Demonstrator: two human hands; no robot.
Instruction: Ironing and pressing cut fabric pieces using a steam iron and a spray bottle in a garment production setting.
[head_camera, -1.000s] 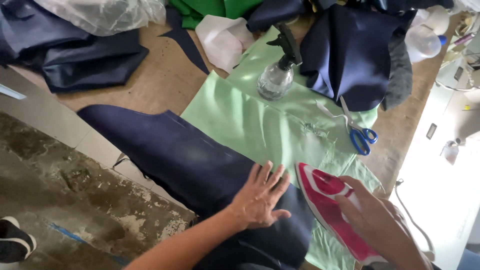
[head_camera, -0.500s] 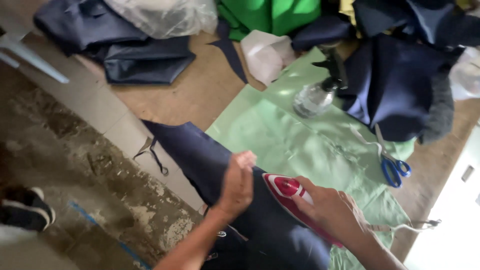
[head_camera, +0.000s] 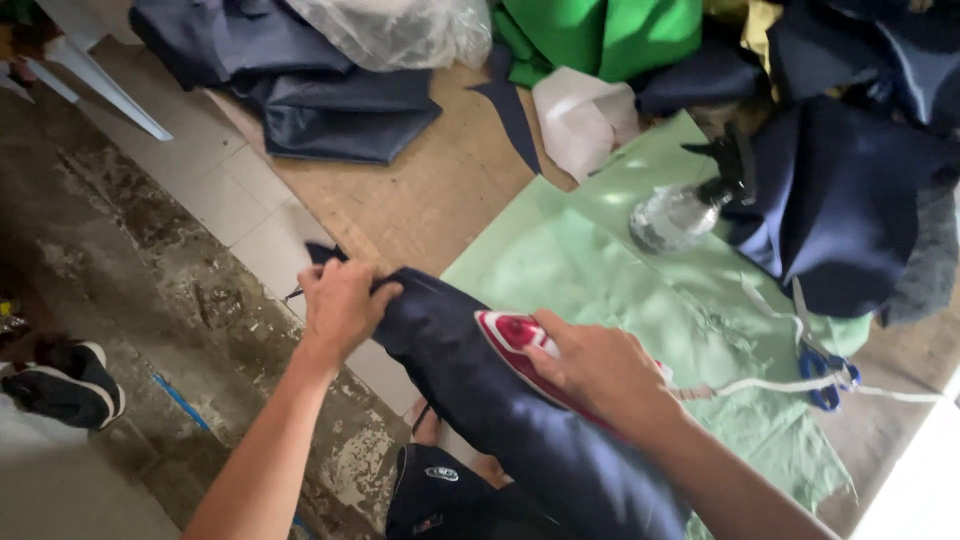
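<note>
Wooden surface (head_camera: 420, 200) under pale green cloth (head_camera: 560, 270): the left hand (head_camera: 340, 305), flat a second ago, now pinches the dark navy fabric's (head_camera: 500, 400) far edge, pulling it taut; just right, the right hand (head_camera: 600, 365) grips the red-and-white iron (head_camera: 510, 335) atop it.

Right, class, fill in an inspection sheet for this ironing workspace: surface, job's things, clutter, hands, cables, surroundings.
Surface: wooden table with a pale green cloth spread over it.
Job's things: red and white iron on dark navy fabric.
Clutter: spray bottle, blue-handled scissors, green fabric, clear plastic bag, folded dark cloth.
Hands: left hand grips the navy fabric's edge; right hand holds the iron.
Cables: white cord runs from the iron.
Surroundings: worn concrete floor; a dark shoe.
</note>
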